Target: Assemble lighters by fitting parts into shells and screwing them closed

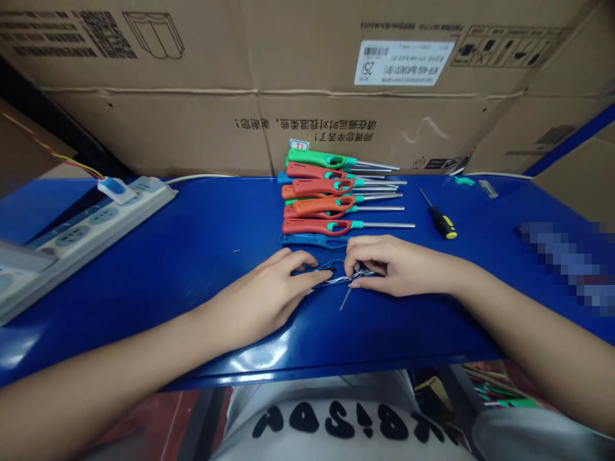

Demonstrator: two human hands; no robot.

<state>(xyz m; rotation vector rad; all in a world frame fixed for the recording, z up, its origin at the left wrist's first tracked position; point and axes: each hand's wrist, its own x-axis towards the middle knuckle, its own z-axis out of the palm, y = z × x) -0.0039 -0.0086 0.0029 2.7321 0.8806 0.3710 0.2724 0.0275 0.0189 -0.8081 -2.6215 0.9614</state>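
Note:
A blue lighter casing point(331, 263) lies opened on the table in front of me, with thin white and dark wires point(337, 280) running along it. My left hand point(276, 291) holds the casing's left end, its fingers bent over it and hiding that part. At the other end, my right hand point(384, 264) pinches the wires between thumb and fingers; the fingertips cover what else is there. A thin grey metal pin point(344, 299) sticks out below the right thumb. Just behind lies another blue casing piece point(312, 240).
Several red, orange and green gas lighters point(317, 226) are stacked behind my hands. A black-and-yellow screwdriver point(442, 222) lies to the right. On the left is a white power strip point(86, 230). A cardboard wall point(192, 134) closes off the back of the blue table point(216, 224).

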